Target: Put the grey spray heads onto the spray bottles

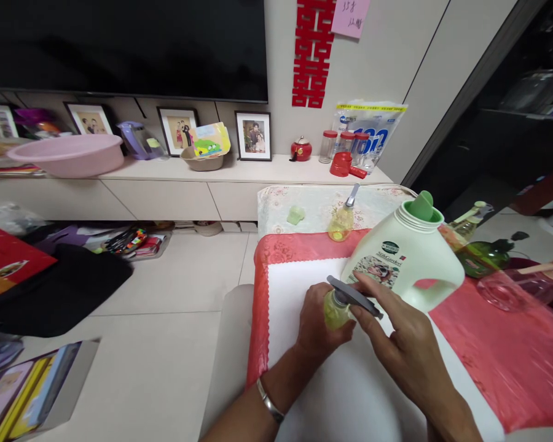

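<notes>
My left hand [320, 325] is wrapped round a small clear pump bottle [335, 312] with yellow-green contents. Its grey pump head [354, 296] lies between the thumb and fingers of my right hand [400, 337]. Just beyond stands a large pale green jug [415, 255] with a flower label. Its cap is off, and a green spout [421, 207] shows in the neck. A second clear pump bottle [341, 222] with a grey pump stands behind, holding some yellow liquid. Near it lies a green cap [295, 215].
A white sheet [286, 294] and a red cloth [502, 344] cover the table. At the right stand a green bottle [483, 258] and a pink transparent container [518, 288]. The cabinet behind carries a red dipper [341, 164], jars and a pink basin [69, 159].
</notes>
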Demonstrator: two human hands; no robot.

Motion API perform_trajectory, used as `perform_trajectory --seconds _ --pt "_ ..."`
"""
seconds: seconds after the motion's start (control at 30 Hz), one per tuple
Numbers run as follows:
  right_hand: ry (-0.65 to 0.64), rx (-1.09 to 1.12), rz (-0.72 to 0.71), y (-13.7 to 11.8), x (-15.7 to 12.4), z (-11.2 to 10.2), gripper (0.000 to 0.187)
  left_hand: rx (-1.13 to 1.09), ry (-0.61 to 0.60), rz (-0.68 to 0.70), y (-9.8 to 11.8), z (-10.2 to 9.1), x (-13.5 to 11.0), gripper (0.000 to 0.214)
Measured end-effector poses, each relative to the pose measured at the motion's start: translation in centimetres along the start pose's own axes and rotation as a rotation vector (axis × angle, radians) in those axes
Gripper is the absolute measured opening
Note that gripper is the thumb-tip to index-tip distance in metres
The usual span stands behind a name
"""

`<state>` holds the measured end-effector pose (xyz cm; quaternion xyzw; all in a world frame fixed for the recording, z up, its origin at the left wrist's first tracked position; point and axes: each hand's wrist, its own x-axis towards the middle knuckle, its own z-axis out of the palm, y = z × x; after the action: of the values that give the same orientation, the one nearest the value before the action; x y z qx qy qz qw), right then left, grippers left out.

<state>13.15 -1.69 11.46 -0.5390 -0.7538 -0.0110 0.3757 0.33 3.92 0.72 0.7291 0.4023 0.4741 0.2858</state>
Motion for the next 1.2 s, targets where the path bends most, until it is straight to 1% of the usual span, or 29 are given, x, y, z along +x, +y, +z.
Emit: perform_trajectory --seconds 0.1,0.2,0.27,0.33,0.4,0.43,0.5,0.53,0.6,0.63,0.7,0.8,0.87,0.93,1.0,1.07,1.2 --pt "0.012 -0.029 -0.069 0.4 0.4 0.4 0.031 0.01 0.041 0.002 -0.6 0.4 -0.4 0.055" --pt "0.044 -0.058 -0.102 0.8 0.9 0.6 0.03 -0.005 0.093 0.044 -1.1 0.7 -0.7 0.06" --pt "0.122 -0.134 -0.091 0.5 1.1 0.5 0.03 -0.012 0.113 0.085 -1.3 0.8 -0.8 0.064" --pt "0.236 -0.209 -0.055 -0.1 1.0 0.5 0.029 -0.016 0.116 0.113 -1.5 0.8 -0.8 0.063" --pt "0.343 -0.235 -0.029 -0.8 0.4 0.6 0.023 -0.021 0.114 0.112 -1.5 0.8 -0.9 0.059" --pt "0.369 -0.223 -0.028 -1.1 0.0 0.8 0.018 -0.024 0.111 0.105 -1.5 0.8 -0.9 0.057" --pt "0.347 -0.185 -0.037 -1.4 -0.9 1.5 0.009 -0.025 0.105 0.085 -1.3 0.7 -0.8 0.052" --pt "0.308 -0.172 -0.034 -1.3 -1.4 2.0 0.009 -0.025 0.098 0.077 -1.2 0.7 -0.7 0.048" --pt "0.245 -0.188 -0.004 -0.9 -2.1 3.3 0.017 -0.028 0.078 0.071 -1.0 0.6 -0.6 0.041" --pt "0.235 -0.205 0.019 -0.6 -2.4 4.0 0.021 -0.026 0.072 0.073 -0.9 0.5 -0.5 0.039" --pt "0.242 -0.216 0.063 0.1 -2.7 5.3 0.028 -0.015 0.059 0.085 -0.9 0.5 -0.4 0.037" --pt "0.266 -0.186 0.109 0.8 -2.5 6.6 0.031 0.031 0.021 0.086 -0.8 0.4 -0.3 0.033" --pt "0.282 -0.145 0.129 0.9 -2.3 6.9 0.03 0.044 0.006 0.079 -0.7 0.3 -0.3 0.03" --pt "0.283 -0.094 0.137 0.9 -2.0 6.8 0.025 0.04 0.024 0.073 -0.5 0.3 -0.3 0.032" --pt "0.261 -0.043 0.134 0.8 -1.8 6.5 0.02 0.032 0.028 0.065 -0.3 0.2 -0.3 0.032" --pt "0.233 0.001 0.129 0.7 -1.6 6.1 0.018 0.03 0.001 0.038 -0.2 0.2 -0.2 0.032" --pt "0.204 0.049 0.128 0.5 -1.2 5.6 0.023 0.005 -0.04 -0.027 -0.2 0.1 -0.1 0.037"
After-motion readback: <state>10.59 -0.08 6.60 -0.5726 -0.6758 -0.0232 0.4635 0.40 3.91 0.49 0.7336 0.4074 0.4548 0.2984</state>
